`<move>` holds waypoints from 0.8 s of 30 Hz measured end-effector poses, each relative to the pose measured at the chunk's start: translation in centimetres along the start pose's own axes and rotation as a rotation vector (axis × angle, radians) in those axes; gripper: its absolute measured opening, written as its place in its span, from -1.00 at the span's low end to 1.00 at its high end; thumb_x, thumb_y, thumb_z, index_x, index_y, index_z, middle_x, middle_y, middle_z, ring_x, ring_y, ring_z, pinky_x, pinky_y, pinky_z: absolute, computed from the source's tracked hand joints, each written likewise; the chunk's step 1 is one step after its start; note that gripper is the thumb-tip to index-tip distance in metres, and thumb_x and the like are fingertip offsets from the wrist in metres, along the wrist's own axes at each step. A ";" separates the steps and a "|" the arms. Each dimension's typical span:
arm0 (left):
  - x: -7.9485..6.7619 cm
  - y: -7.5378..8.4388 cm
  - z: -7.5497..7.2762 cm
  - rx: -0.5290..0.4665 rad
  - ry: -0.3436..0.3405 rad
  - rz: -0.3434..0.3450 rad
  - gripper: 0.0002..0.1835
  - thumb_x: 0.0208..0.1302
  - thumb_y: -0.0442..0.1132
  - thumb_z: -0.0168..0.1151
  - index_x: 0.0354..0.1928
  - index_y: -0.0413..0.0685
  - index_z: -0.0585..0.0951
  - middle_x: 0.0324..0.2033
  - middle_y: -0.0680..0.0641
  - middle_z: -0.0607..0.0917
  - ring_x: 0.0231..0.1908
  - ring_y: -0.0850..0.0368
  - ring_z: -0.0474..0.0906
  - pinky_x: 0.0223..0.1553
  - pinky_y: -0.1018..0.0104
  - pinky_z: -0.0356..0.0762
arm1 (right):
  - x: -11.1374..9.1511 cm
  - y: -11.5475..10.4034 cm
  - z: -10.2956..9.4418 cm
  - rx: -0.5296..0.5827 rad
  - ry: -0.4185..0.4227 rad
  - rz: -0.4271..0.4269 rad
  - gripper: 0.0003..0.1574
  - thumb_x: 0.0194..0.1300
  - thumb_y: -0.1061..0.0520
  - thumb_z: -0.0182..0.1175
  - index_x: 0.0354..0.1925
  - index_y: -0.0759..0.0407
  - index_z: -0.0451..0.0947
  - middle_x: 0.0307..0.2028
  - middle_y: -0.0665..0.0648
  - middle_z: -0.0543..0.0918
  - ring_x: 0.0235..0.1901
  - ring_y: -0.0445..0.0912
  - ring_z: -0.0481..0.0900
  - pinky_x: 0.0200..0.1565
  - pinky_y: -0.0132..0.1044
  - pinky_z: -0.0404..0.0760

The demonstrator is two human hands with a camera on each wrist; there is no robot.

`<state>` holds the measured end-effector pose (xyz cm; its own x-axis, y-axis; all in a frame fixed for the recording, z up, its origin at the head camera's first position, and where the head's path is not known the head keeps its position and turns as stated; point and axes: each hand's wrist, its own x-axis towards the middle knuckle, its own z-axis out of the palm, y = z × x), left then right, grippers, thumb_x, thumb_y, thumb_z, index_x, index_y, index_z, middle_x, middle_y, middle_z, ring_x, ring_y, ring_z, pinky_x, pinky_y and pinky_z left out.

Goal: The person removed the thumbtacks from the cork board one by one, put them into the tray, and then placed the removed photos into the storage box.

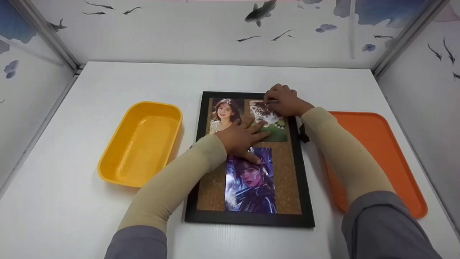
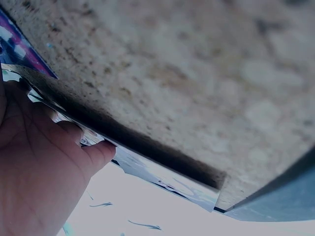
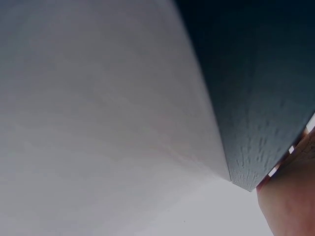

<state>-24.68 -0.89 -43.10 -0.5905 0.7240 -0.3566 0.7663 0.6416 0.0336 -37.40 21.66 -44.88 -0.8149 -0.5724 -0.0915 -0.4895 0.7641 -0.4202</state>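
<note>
A black-framed cork board (image 1: 287, 180) lies on the white table with three pictures on it: a portrait photo (image 1: 224, 111) at upper left, a tiger picture (image 1: 276, 133) at upper right, and a purple cyberpunk picture (image 1: 250, 187) below. My left hand (image 1: 242, 138) rests on the board with fingers spread across the portrait and tiger picture, thumb over the purple picture's top. My right hand (image 1: 284, 100) pinches a small clear push pin (image 1: 266, 104), mostly hidden by the fingertips, at the tiger picture's top. The tiger picture's edge (image 2: 167, 179) stands slightly off the cork.
To the left of the board stands a yellow tray (image 1: 143, 144). An orange tray (image 1: 381, 144) lies at right, partly beneath my right forearm. A small black piece (image 1: 303, 133) sits by the frame's right side. White panels (image 1: 201, 39) with painted fish enclose the table.
</note>
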 end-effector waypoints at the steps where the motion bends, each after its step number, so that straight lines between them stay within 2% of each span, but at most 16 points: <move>1: 0.0 0.0 0.0 0.003 0.001 -0.001 0.09 0.18 0.59 -0.13 0.59 0.25 -0.20 0.57 -0.01 -0.25 0.52 -0.17 -0.39 0.45 -0.17 -0.15 | 0.0 0.0 0.0 -0.001 0.001 0.001 -0.86 0.50 0.03 0.05 -0.12 -0.04 0.54 0.08 0.15 0.35 0.09 0.16 0.22 0.10 0.23 0.09; 24: 0.0 0.1 0.0 -0.007 0.001 -0.006 0.09 0.17 0.59 -0.11 0.60 0.26 -0.18 0.57 -0.02 -0.24 0.52 -0.17 -0.38 0.45 -0.16 -0.16 | 0.1 0.1 0.0 0.001 -0.010 0.004 -0.85 0.50 -0.03 0.07 -0.12 -0.05 0.54 0.10 0.15 0.35 0.15 0.17 0.22 0.14 0.24 0.09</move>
<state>-24.60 -0.89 -43.10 -0.5953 0.7202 -0.3563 0.7609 0.6478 0.0379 -37.57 21.68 -44.89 -0.8138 -0.5721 -0.1022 -0.4859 0.7663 -0.4204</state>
